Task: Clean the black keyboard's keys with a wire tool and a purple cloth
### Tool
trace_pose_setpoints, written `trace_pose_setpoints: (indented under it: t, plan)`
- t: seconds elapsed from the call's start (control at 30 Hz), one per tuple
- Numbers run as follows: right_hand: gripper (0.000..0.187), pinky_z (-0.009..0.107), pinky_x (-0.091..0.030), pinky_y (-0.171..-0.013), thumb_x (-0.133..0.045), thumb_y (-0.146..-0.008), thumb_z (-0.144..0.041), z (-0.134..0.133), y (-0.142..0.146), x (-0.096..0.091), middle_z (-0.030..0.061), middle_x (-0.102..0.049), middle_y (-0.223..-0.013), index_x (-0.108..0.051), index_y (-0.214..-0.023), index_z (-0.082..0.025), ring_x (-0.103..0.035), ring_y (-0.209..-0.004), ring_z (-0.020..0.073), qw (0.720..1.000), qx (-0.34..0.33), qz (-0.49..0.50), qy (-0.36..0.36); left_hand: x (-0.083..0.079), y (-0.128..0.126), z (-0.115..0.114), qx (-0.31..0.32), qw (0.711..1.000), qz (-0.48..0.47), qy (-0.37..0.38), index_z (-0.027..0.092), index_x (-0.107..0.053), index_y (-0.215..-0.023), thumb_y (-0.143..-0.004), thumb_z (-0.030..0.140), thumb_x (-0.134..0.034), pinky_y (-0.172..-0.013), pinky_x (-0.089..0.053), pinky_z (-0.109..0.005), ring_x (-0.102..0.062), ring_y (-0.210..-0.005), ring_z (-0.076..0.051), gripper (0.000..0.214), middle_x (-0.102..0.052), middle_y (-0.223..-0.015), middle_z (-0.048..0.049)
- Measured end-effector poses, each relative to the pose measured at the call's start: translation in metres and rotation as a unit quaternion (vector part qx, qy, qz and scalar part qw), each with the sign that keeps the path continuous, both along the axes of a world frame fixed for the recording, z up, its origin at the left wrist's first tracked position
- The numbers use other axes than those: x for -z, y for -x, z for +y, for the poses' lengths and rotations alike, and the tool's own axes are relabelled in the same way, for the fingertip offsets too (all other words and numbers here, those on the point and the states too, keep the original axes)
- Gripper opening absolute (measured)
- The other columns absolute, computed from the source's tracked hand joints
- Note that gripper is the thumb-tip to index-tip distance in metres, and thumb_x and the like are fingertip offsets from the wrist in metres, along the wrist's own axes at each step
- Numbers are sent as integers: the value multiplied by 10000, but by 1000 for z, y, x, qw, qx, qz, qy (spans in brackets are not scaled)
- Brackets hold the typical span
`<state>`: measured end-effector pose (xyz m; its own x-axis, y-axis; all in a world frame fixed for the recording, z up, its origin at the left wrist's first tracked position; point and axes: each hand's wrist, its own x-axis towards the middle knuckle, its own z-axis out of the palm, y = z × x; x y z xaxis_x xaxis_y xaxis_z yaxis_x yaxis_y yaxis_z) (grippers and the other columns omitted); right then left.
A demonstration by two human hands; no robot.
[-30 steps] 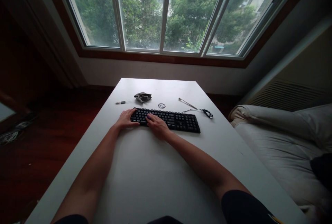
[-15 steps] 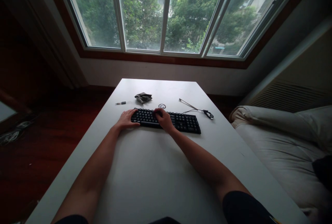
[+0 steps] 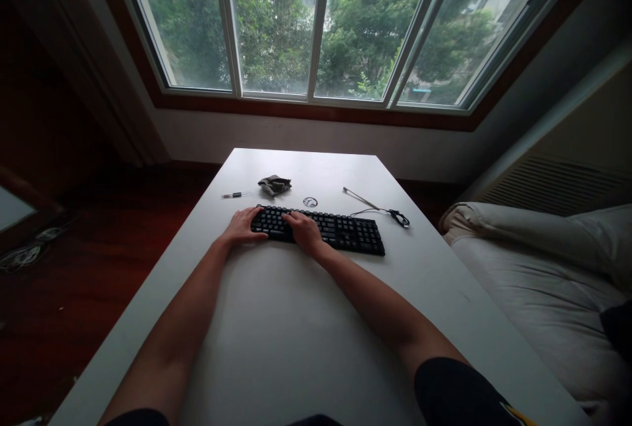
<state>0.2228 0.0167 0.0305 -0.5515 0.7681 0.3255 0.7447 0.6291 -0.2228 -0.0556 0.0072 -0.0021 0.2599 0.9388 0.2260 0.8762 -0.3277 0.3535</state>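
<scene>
A black full-size keyboard [image 3: 340,230] lies across the white table, slightly angled. At its left end my left hand [image 3: 241,225] grips it, thumb along the front edge and fingers over the back corner. My right hand [image 3: 305,231] is over the left-middle keys with its fingers curled together, fingertips down at the keys. Whatever those fingers pinch, if anything, is hidden. Just behind the keyboard is a small dark ring-shaped item [image 3: 310,202], perhaps a coil. The keyboard's bundled cable [image 3: 399,218] rests off its right end.
Toward the back of the table [image 3: 276,334] are a crumpled dark cloth [image 3: 274,184], a small thin tool with a dark handle [image 3: 234,195] and a slim rod [image 3: 360,197]. A pale cushioned seat [image 3: 523,281] stands to the right. Windows [image 3: 316,100] are ahead.
My right hand has shifted slightly left and toward me over the keys, uncovering more of the ring-shaped item. My left hand keeps its hold. The view has moved a little.
</scene>
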Motion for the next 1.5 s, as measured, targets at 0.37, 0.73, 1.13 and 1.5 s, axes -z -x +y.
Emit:
trace_pose_setpoints:
  t: [0.37, 0.73, 1.13, 1.5]
  plan:
    - [444, 273, -499, -989, -486, -994, -119, -45, 11, 7, 45, -699, -1252, -602, -1385, -294, -641, -1175, 179, 989, -144, 19, 12, 3, -1, 0, -3, 1000, -4, -5, 268, -427, -1507, -696, 749, -695, -1184, -281, -491, -432, -1392, -357, 980, -484, -1520, -104]
    - [458, 323, -524, -915, -376, -1032, -189, 19, 2, -24, 123, -717, -1231, -525, -1464, -208, -695, -1052, 238, 995, 80, 54, 12, -1, 0, 1, -2, 1000, -1, 5, 269, -420, -1514, -675, 738, -721, -1178, -280, -503, -436, -1382, -368, 1007, -486, -1515, -110]
    - [301, 272, -505, -861, -451, -980, -113, -20, 30, -10, 76, -723, -1134, -665, -1158, -228, -665, -1044, 206, 1000, 4, -18, 14, 2, 1, 1, -4, 1000, -8, 1, 271, -432, -1513, -668, 715, -731, -1177, -288, -517, -434, -1382, -385, 1000, -490, -1516, -103]
    - [400, 261, -487, -1006, -516, -953, -120, -19, 33, -23, -4, -688, -1309, -678, -1278, -288, -658, -1152, 164, 989, -120, 74, 51, -1, 0, -1, -7, 1000, -4, 8, 284, -429, -1514, -675, 690, -731, -1183, -280, -511, -422, -1398, -377, 980, -488, -1518, -97]
